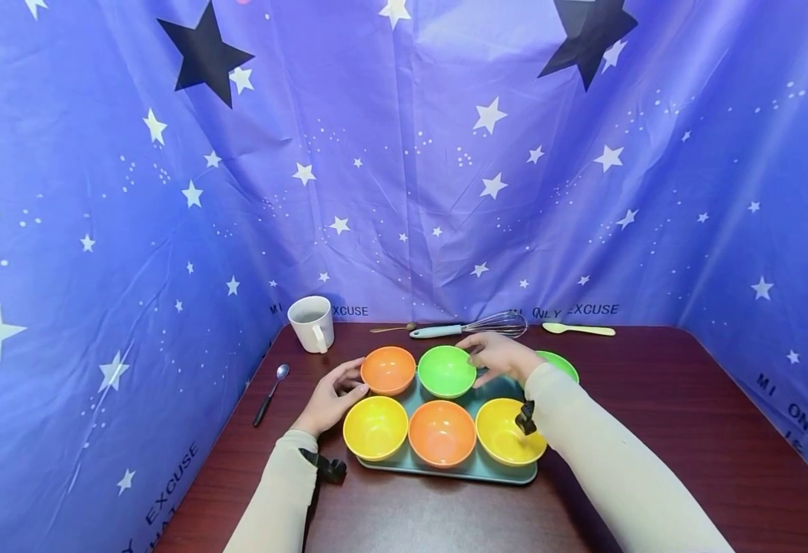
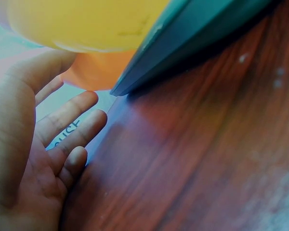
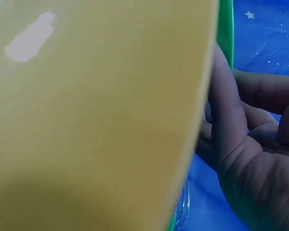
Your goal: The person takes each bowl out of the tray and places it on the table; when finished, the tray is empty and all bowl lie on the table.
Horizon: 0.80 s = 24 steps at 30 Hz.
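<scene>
In the head view, my left hand (image 1: 332, 397) is at the left side of the back orange bowl (image 1: 388, 370), fingers loosely bent near its rim. My right hand (image 1: 501, 357) touches the right side of a green bowl (image 1: 447, 372), with thumb and fingers spread along the outside. These bowls stand over a grey-green muffin tray (image 1: 445, 470). Its front row bears a yellow bowl (image 1: 375, 428), an orange bowl (image 1: 442, 433) and another yellow bowl (image 1: 504, 430). A second green bowl (image 1: 560, 365) is partly hidden behind my right wrist.
Beyond the tray lie a whisk (image 1: 473, 326), a small thin spoon (image 1: 393, 329) and a pale yellow spoon (image 1: 579, 329). A white mug (image 1: 311, 323) stands at the back left. Nearer, a black-handled spoon (image 1: 271, 395) lies on the dark wooden table (image 1: 667, 430). Star-printed cloth encloses the back and sides.
</scene>
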Tool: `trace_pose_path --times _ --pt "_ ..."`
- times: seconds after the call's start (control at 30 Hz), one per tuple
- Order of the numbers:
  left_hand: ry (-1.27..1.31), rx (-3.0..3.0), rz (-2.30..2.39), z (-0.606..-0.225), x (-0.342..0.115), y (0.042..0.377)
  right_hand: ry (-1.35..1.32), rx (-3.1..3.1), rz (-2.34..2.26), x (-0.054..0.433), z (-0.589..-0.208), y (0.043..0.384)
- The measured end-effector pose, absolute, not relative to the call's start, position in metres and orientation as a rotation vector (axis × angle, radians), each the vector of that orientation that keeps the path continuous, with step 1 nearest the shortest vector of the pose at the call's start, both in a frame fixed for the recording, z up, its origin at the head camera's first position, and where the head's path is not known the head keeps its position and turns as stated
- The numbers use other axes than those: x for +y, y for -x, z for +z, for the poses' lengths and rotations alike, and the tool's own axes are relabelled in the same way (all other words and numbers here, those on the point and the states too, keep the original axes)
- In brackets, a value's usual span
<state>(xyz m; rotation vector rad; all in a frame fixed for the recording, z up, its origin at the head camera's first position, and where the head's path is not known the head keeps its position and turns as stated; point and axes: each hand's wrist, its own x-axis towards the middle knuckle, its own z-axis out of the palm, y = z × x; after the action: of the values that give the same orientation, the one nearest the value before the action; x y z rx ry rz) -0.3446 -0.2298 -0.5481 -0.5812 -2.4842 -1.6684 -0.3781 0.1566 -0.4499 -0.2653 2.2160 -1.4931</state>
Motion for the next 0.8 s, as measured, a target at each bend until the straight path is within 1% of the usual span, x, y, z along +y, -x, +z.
trace_pose_path --times 0.4,0.8 --pt "0.564 -2.514 -1.637 -0.548 -0.230 0.344 0.286 2.248 -1.525 0.165 -0.427 0.373" --pt "0.573 -2.507 -1.626 -0.548 -0.230 0.344 0.326 2.257 -1.672 0.190 -0.421 0.358"
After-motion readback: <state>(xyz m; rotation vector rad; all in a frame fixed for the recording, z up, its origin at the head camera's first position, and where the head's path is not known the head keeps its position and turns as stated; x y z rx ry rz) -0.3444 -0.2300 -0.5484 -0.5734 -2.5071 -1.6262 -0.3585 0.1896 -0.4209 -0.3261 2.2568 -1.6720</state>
